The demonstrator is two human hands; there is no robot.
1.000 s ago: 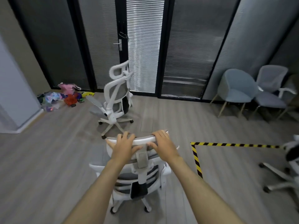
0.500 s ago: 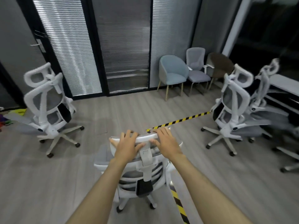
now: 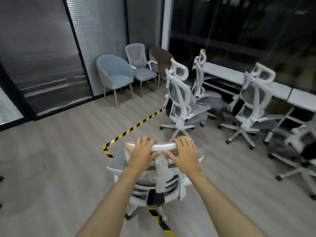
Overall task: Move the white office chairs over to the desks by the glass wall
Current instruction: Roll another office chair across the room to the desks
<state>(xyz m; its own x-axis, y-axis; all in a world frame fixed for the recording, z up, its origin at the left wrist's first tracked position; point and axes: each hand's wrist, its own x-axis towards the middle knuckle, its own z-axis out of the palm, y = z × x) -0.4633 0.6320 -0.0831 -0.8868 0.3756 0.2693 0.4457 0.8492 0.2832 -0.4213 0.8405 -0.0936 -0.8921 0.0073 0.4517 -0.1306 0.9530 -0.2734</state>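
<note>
A white office chair (image 3: 159, 182) with grey mesh stands right in front of me, its back towards me. My left hand (image 3: 142, 153) and my right hand (image 3: 183, 153) both grip the top of its headrest, fingers curled over the white rim. The chair stands over a yellow-black floor tape (image 3: 131, 130). Ahead to the right, three white office chairs (image 3: 181, 101), (image 3: 201, 86), (image 3: 253, 106) stand by the white desks (image 3: 239, 77) along the dark glass wall (image 3: 248, 29). Part of a fourth chair (image 3: 306, 151) shows at the right edge.
A light blue tub chair (image 3: 116, 76), a grey armchair (image 3: 140, 65) and a brown chair (image 3: 159, 59) line the blinds-covered partition at the back. A white pillar (image 3: 165, 24) stands in the corner. Open wooden floor lies to the left.
The view has swung right along with the chair I hold: the door and the lone chair on the left left the view, and the desks and chairs by the glass wall came in.
</note>
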